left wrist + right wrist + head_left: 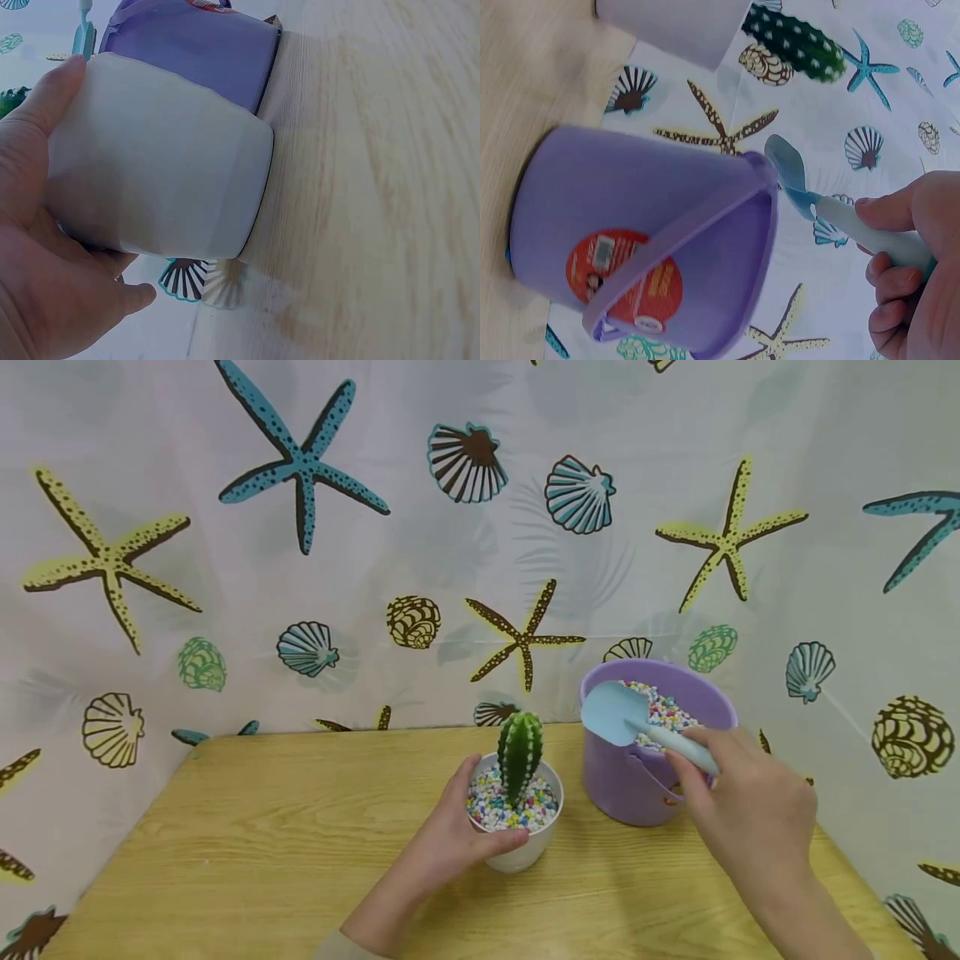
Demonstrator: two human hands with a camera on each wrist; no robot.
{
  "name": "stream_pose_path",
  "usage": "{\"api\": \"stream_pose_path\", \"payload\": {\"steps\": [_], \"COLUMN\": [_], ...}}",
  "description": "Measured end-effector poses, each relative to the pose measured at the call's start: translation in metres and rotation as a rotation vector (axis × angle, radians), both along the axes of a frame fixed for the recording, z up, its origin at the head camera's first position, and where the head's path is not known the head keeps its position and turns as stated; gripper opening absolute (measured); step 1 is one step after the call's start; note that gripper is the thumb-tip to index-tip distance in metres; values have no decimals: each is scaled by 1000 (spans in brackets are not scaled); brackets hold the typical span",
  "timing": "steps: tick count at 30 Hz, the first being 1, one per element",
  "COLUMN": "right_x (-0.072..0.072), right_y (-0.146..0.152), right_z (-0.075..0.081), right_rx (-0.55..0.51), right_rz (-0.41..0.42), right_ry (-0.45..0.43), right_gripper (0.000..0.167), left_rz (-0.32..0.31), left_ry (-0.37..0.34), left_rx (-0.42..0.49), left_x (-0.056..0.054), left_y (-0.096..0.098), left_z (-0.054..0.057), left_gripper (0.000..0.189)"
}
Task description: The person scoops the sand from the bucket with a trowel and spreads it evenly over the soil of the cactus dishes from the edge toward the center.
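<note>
My left hand [457, 831] holds a white pot [517, 858] from its left side, thumb across the near rim and fingers at the far left. In the pot a green cactus [519, 756] stands upright among colourful pebbles [491, 802]. The pot's smooth wall [165, 157] fills much of the left wrist view. My right hand [757, 802] grips a light blue toy shovel [618, 714] by its pale handle. The blade is over the rim of a purple bucket [630, 785] holding similar pebbles [663, 706]; in the right wrist view the shovel [787, 161] appears just beyond the rim.
Both containers stand on a light wooden table [262, 827], the bucket to the right of the pot near the back edge. A bucket handle [682, 240] hangs across its front, over a red label [592, 262]. Behind hangs a curtain [360, 552] printed with starfish and shells.
</note>
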State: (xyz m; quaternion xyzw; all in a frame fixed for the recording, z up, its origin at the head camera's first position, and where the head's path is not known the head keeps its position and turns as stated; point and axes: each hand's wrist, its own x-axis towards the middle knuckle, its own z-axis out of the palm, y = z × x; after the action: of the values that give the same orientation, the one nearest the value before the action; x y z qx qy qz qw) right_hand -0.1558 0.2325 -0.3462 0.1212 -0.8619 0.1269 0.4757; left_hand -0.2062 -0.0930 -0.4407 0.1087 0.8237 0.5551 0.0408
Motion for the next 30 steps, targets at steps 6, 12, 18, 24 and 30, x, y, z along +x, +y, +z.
{"api": "stream_pose_path", "payload": {"steps": [6, 12, 18, 24, 30], "right_x": [-6, -12, -20, -26, -28], "right_y": [21, 38, 53, 63, 70], "right_z": [11, 23, 33, 36, 40], "right_rx": [-59, -100, -97, -82, -65], "right_rz": [-51, -77, -93, -98, -107], "right_ry": [-96, -281, -450, -555, -620], "right_gripper": [26, 28, 39, 48, 48], "left_rz": [-3, -6, -2, -1, -7], "left_ry": [16, 20, 21, 18, 26], "left_rx": [-22, -24, -38, -45, -43], "left_x": [-1, 0, -1, -2, -1], "left_y": [0, -1, -1, -1, -2], "left_z": [0, 0, -1, -1, -2], "left_gripper": [132, 132, 132, 131, 132]}}
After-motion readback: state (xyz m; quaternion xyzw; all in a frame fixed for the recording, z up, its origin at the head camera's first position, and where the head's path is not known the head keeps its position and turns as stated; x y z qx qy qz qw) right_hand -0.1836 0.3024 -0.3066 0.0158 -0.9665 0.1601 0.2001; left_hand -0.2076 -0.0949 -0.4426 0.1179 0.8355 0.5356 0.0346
